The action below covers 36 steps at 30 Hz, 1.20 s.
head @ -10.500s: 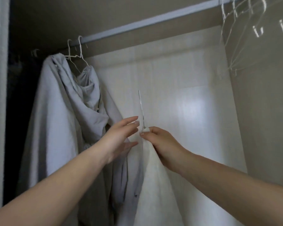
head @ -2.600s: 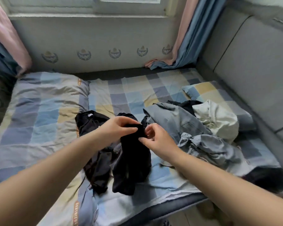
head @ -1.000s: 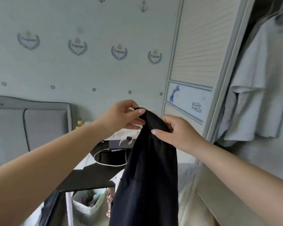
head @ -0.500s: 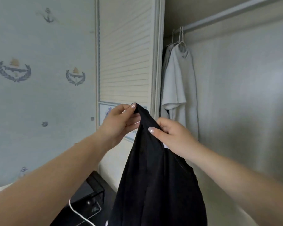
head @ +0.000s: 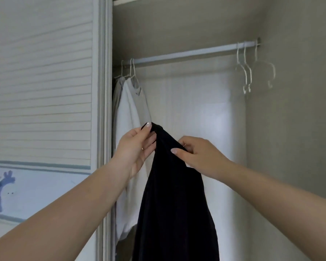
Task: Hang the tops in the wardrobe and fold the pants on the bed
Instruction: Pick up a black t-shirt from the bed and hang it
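Both arms raised. Left hand [head: 136, 147] and right hand [head: 198, 156] pinch black top [head: 173, 200], draping below fingers. Above them: wardrobe rail [head: 186, 53], empty hangers [head: 252, 72] upper right.

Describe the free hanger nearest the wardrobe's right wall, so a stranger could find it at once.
Follow the rail across the open wardrobe to its right end, where three bare white hangers hang. The one you want is last, closest to the side wall. It stands slightly apart from the other two, and its curved arm shows most fully.
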Each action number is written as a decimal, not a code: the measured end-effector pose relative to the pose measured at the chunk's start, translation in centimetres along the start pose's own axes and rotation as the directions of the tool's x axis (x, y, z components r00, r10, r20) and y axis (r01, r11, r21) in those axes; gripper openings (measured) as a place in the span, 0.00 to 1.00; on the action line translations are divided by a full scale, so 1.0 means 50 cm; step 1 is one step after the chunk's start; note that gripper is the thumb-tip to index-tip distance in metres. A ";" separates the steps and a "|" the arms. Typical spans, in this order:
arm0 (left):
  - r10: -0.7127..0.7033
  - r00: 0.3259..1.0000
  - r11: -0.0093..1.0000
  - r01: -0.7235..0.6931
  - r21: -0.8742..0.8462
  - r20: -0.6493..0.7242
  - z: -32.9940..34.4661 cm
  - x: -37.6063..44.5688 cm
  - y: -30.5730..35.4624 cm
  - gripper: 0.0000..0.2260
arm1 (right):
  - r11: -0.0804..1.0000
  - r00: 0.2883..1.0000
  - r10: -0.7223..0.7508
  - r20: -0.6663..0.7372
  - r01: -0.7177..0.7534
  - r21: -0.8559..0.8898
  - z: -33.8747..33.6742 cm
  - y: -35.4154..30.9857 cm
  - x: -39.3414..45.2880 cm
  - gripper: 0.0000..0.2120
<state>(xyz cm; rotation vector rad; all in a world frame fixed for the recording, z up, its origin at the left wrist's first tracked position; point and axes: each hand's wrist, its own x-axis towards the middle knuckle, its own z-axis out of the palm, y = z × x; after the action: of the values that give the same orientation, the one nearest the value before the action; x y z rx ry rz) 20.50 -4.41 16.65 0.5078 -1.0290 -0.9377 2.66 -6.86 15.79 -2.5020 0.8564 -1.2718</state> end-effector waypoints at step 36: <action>0.161 0.953 0.986 -0.145 -0.081 0.256 0.340 0.655 -0.152 0.05 | -0.252 0.947 -0.114 -0.301 -0.321 -0.913 -0.464 0.282 0.479 0.23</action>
<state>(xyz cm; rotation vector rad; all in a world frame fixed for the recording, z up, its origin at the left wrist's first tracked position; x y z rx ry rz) 8.67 -35.16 34.90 0.2508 -1.2556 -0.9102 -10.37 -30.49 39.91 -2.8125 3.3608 -0.7669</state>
